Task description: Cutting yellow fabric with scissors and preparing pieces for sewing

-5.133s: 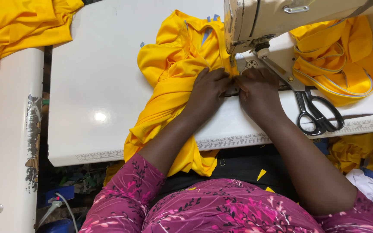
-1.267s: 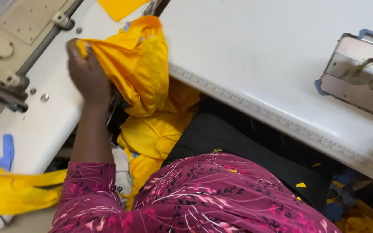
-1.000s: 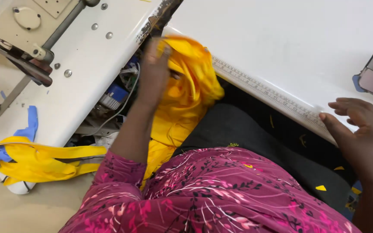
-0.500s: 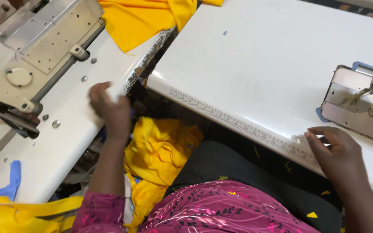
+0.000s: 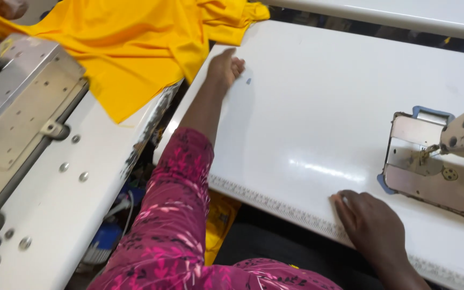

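one large yellow cloth [image 5: 130, 48] is lying spread over the left table [image 5: 55, 215] beside a sewing machine [image 5: 17, 102], its long axis running from upper left down to a corner pointing at the gap between tables. the left hand [image 5: 224, 67] is reaching out to its hanging edge, fingers loose and grasping nothing yet, so picking it up is looking barely begun. the right hand [image 5: 374, 225] is resting flat and empty on the white table [image 5: 318, 107] near the machine plate [image 5: 425, 161].
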